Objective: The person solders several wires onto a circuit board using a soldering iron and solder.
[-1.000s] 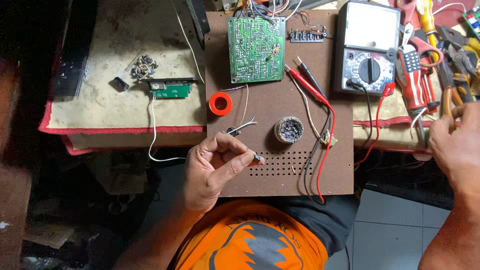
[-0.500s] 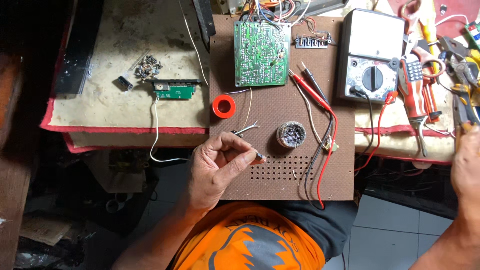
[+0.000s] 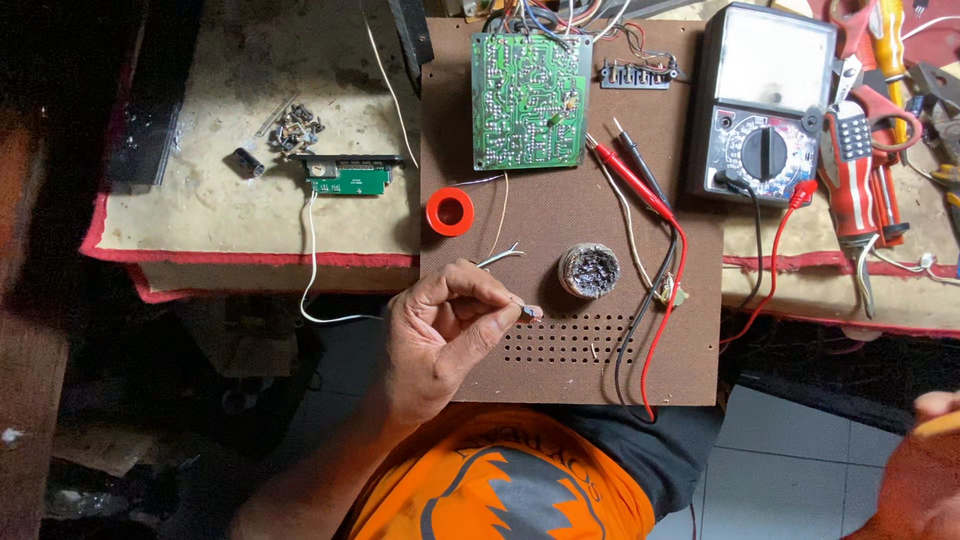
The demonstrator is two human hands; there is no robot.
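Left hand: the left hand [image 3: 445,335] is pinched shut, thumb and forefinger gripping a small dark component [image 3: 530,312] just above the near edge of the brown perforated board [image 3: 560,230]
Small dark component: it projects from the fingertips towards the right, over the grid of holes in the board, near the round tin of dark paste [image 3: 589,271] and well apart from the right hand
Right hand: the right hand [image 3: 925,470] shows only in part at the lower right corner, off the bench; whether it is open or closed cannot be told
Board: a green circuit board [image 3: 530,102] with coloured wires lies at its far end, a red ring-shaped spool [image 3: 449,212] at its left edge
Probes: red and black test probes [image 3: 632,170] lie right of the circuit board, leads running to the analogue multimeter [image 3: 762,105]
Bench, left part: a small green module [image 3: 349,178] with a white wire, beside a heap of small parts [image 3: 296,128]
Bench, right part: red-handled pliers [image 3: 858,185] beside the multimeter
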